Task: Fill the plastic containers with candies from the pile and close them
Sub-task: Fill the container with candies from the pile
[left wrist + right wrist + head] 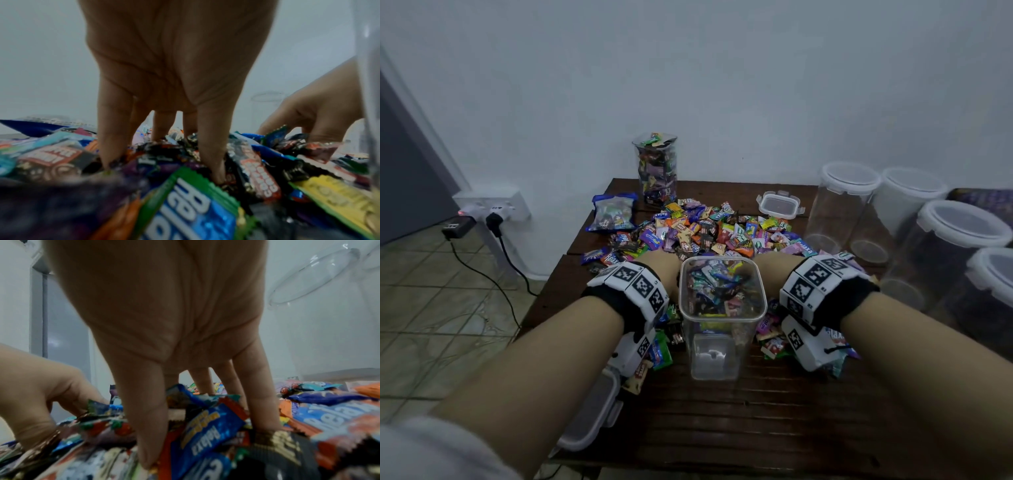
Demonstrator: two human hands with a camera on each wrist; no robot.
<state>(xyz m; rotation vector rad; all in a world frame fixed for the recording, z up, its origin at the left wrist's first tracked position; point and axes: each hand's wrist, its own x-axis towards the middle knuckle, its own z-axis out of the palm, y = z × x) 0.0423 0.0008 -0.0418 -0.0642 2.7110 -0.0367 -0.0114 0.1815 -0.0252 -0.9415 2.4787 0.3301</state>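
A square clear container (722, 308) stands open in the middle of the table, partly filled with wrapped candies. Behind it lies the candy pile (709, 229). My left hand (659, 265) reaches past the container's left side and my right hand (777, 262) past its right side, both into the pile's near edge. In the left wrist view the left hand (162, 154) claws down with thumb and fingers curled round a clump of candies (257, 175). The right hand (205, 426) does the same in the right wrist view. All fingertips are buried among wrappers.
A tall container (655, 171) full of candies stands open at the back beside a blue candy bag (613, 212). Several empty lidded containers (839, 209) crowd the right side. Loose lids lie at the back (779, 205) and front left (589, 421). The dark wooden table (756, 428) ends at the left.
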